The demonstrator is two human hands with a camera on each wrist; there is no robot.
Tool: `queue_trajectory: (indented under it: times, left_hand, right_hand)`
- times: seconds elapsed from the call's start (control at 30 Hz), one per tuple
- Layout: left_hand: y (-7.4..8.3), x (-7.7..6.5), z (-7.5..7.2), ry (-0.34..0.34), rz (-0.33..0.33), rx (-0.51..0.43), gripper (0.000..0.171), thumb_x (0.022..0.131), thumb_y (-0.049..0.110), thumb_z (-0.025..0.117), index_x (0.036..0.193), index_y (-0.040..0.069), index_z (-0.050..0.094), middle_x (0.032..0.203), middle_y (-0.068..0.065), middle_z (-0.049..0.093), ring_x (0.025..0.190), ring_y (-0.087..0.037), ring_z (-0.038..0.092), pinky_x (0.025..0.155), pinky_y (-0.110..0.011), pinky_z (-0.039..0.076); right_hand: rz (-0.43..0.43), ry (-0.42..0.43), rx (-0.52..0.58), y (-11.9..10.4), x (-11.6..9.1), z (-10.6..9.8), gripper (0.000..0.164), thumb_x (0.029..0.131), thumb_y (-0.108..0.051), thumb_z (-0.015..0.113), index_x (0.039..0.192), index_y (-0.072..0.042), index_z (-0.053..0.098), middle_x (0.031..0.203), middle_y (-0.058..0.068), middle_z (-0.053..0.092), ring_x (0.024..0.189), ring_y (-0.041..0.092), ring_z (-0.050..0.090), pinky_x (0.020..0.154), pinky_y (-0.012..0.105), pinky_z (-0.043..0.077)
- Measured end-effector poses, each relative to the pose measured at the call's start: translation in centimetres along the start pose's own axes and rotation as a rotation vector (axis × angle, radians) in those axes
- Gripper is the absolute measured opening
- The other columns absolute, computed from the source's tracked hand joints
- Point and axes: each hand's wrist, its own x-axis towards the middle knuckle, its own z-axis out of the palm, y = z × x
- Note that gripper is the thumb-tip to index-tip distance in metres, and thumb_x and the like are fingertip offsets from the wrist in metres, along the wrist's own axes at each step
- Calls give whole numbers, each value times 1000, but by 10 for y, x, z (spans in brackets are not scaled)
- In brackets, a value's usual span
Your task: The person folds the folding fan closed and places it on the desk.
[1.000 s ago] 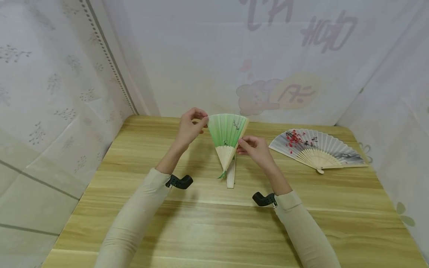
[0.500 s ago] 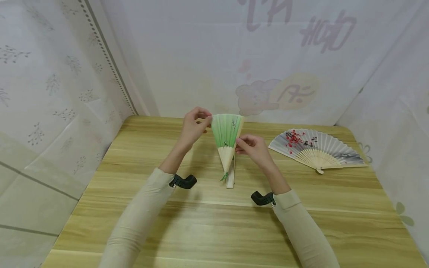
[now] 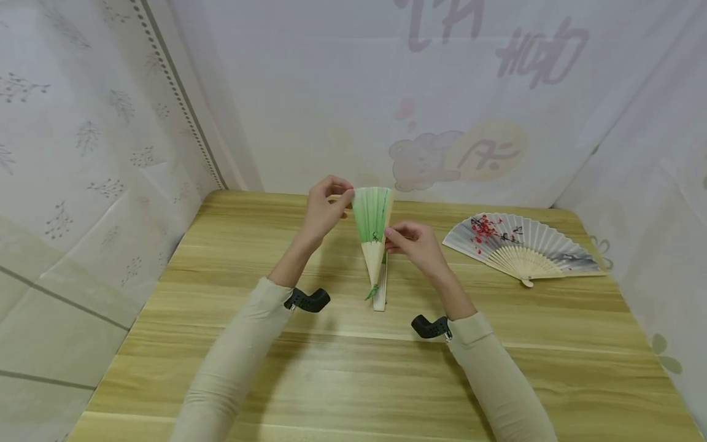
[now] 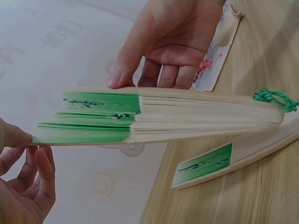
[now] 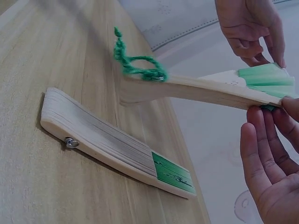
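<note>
Both hands hold a green folding fan that is partly spread, its wooden ribs pointing down toward the table. My left hand pinches the fan's upper left edge between thumb and fingers. Lower on the opposite edge, my right hand pinches the outer rib. A green cord loop hangs at the pivot end. Beneath the held fan, a second folding fan lies folded on the table, with green paper at one end and a metal pin near the other.
A spread grey-white fan with red blossoms lies at the right of the wooden table. Printed cloth hangs behind the table and along its sides. Each wrist carries a black camera mount.
The green fan has narrowed as my left hand moved right and my right hand shifted slightly left. The folded fan and the blossom fan have stayed in place.
</note>
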Motion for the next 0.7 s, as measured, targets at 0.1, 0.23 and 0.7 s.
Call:
queue_trajectory:
  times: [0.1, 0.23, 0.7]
  left_hand:
    - [2, 0, 2, -6, 0, 0, 7, 100, 2, 64, 106, -1, 63, 100, -14, 65, 74, -22, 64, 60, -29, 54]
    - [3, -1, 5, -18, -5, -8, 8, 100, 2, 64, 107, 0, 63, 99, -13, 64, 75, -23, 64, 60, -27, 53]
    - [6, -1, 3, -21, 13, -30, 7, 100, 3, 64, 107, -1, 64, 98, -13, 64, 74, -23, 64, 58, -26, 52]
  right_hand:
    - [1, -6, -1, 1, 0, 1, 25, 100, -13, 69, 107, 11, 69, 98, 23, 68, 85, 27, 70, 85, 53, 56]
    - [12, -3, 4, 2, 0, 2, 25, 100, -13, 69, 107, 10, 69, 97, 22, 68, 84, 26, 70, 85, 54, 55]
    - [22, -43, -2, 5, 1, 4, 24, 103, -12, 63, 109, 11, 68, 97, 18, 69, 83, 24, 71, 83, 52, 57]
